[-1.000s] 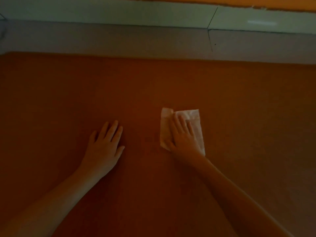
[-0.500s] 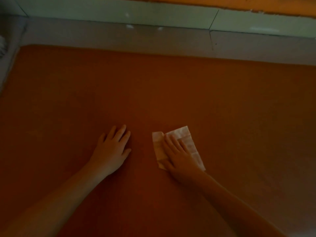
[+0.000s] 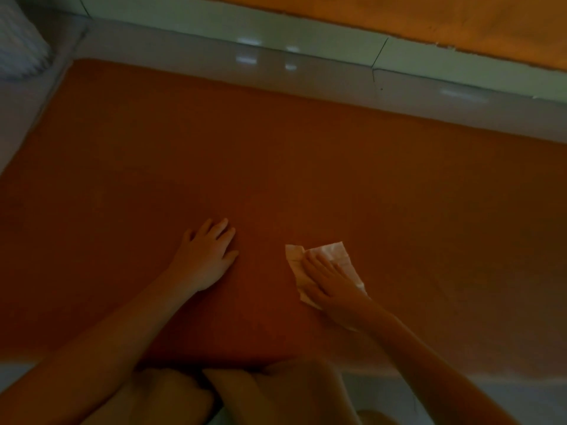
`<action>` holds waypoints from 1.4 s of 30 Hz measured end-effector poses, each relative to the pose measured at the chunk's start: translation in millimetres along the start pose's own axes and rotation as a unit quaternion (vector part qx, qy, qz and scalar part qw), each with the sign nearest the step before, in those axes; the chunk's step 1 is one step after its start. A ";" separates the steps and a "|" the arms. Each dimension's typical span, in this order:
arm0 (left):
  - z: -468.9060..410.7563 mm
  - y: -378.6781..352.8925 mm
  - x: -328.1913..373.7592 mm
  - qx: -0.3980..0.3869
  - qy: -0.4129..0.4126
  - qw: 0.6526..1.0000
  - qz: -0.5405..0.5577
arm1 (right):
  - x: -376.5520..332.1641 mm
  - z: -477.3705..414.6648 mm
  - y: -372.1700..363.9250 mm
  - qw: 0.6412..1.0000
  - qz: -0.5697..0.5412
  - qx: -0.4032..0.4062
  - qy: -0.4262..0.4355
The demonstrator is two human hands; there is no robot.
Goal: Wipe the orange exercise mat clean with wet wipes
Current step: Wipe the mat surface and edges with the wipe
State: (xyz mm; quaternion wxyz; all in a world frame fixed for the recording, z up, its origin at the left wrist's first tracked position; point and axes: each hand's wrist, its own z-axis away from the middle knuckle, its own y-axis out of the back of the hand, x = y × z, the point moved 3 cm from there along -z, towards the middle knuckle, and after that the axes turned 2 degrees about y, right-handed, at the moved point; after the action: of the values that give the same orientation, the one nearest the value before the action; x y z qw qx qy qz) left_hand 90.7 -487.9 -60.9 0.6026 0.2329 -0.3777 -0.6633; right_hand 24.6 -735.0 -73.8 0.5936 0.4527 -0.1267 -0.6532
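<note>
Since a second ago the right hand (image 3: 329, 280), fingers straight and flat, has dragged the wet wipe (image 3: 333, 251) back across the orange exercise mat (image 3: 276, 148) toward the person, and the wipe now sits askew. The left hand (image 3: 205, 256) stays spread flat on the mat nearby.

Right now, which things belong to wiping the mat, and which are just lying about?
Job: orange mat; wet wipe, pressed flat under right hand; left hand resting on mat.
Lying about: pale ribbed object at the far left corner; tiled floor.
</note>
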 end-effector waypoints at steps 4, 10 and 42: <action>12.3 -0.1 5.0 -0.007 0.006 1.000 0.011 | 28.1 30.4 -3.0 0.995 0.084 0.025 -0.041; 23.3 -0.7 12.8 -0.031 0.022 0.999 0.030 | -4.0 33.9 -15.2 0.996 0.090 0.002 -0.026; 0.6 -13.0 84.6 0.006 0.098 0.994 0.036 | 100.1 75.3 20.4 0.990 0.048 0.050 -0.121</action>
State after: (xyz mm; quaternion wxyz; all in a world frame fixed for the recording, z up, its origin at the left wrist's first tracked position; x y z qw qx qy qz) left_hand 68.2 -570.4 -58.4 0.6590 0.2866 -0.3288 -0.6128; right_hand -6.3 -857.5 -61.5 0.5813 0.3928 -0.2522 -0.6665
